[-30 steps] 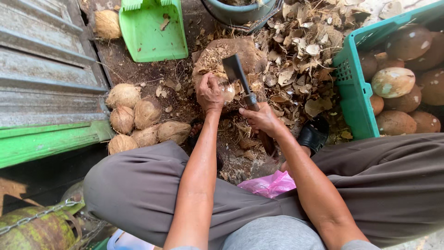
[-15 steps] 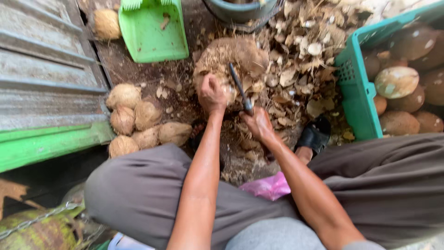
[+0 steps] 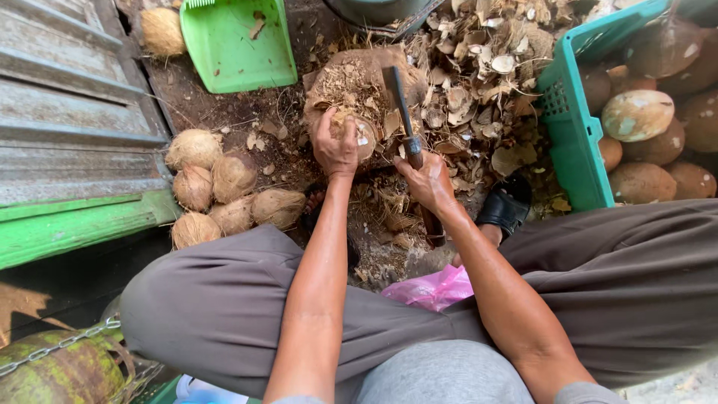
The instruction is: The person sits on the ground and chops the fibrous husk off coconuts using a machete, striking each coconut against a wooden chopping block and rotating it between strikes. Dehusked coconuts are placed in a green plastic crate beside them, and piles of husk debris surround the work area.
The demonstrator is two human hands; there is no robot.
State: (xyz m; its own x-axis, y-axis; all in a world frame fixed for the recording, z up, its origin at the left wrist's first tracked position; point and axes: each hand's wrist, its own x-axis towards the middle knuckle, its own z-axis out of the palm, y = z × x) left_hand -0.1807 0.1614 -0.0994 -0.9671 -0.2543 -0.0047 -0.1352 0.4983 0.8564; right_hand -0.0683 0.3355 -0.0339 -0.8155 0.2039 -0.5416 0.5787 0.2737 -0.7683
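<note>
I see my left hand (image 3: 334,147) clamped down over a partly husked coconut (image 3: 357,136), fingers curled around its near side and thumb over the top, pinning it against the wooden chopping block (image 3: 351,78) that sits on the dirt ground (image 3: 224,120). The coconut rests at the near edge of that block, its pale shell showing just right of my knuckles.

My right hand (image 3: 428,179) is wrapped tight around the handle of a cleaver (image 3: 400,105), fist fully closed. The dark blade points away from me, its tip over the block just right of the coconut; I cannot tell whether the edge touches the shell.

To the right of the block lies a heap of husk scraps (image 3: 479,82), spreading up to the wall of a teal plastic crate (image 3: 568,127) at the right edge of the ground. The crate holds shelled coconuts (image 3: 636,116), brown and pale. To the left of my left arm sits a cluster of fibrous coconuts (image 3: 224,187), five together, near a green plank (image 3: 67,232). A green dustpan (image 3: 235,45) lies at the far edge, with one more husky coconut (image 3: 162,30) just left of it. A pink plastic bag (image 3: 434,288) sits between my knees, and a black sandal (image 3: 508,206) shows beside my right forearm.
</note>
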